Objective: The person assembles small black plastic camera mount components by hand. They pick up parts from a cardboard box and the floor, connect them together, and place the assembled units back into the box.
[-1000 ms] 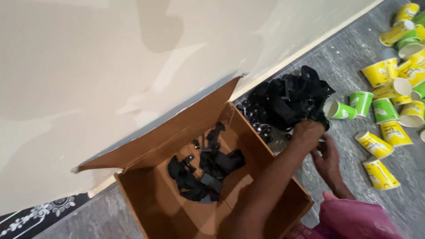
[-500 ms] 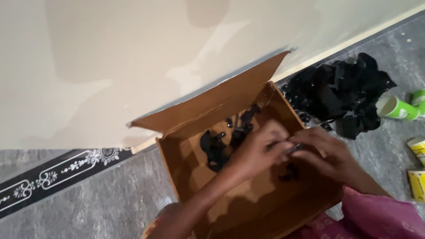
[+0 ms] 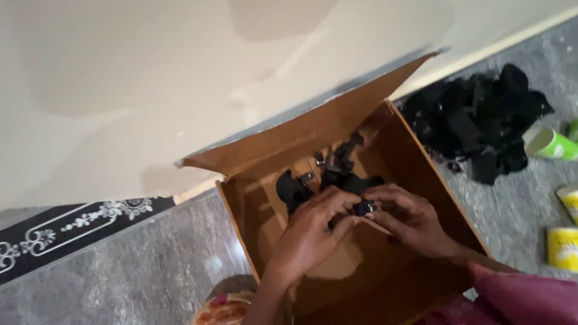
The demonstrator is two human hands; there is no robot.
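Note:
An open brown cardboard box (image 3: 415, 156) stands on the floor against the wall, with several black strap-and-buckle pieces (image 3: 328, 180) lying in its bottom. My left hand (image 3: 310, 232) and my right hand (image 3: 406, 219) are both inside the box, fingertips meeting on one small black buckle piece (image 3: 363, 207) just above the pile. Both hands pinch that piece between them. A loose heap of the same black pieces (image 3: 475, 123) lies on the floor outside, to the right of the box.
A cream wall runs behind the box, with a black patterned border strip (image 3: 72, 225) at lower left. Green (image 3: 551, 144) and yellow paper cups (image 3: 563, 247) lie on the grey floor at the right edge. A pink sleeve (image 3: 524, 295) covers my right forearm.
Both hands left the black heap on the floor and came into the box with a small black piece, sinking lower toward the pile inside. The view swung left, so most cups dropped out of sight.

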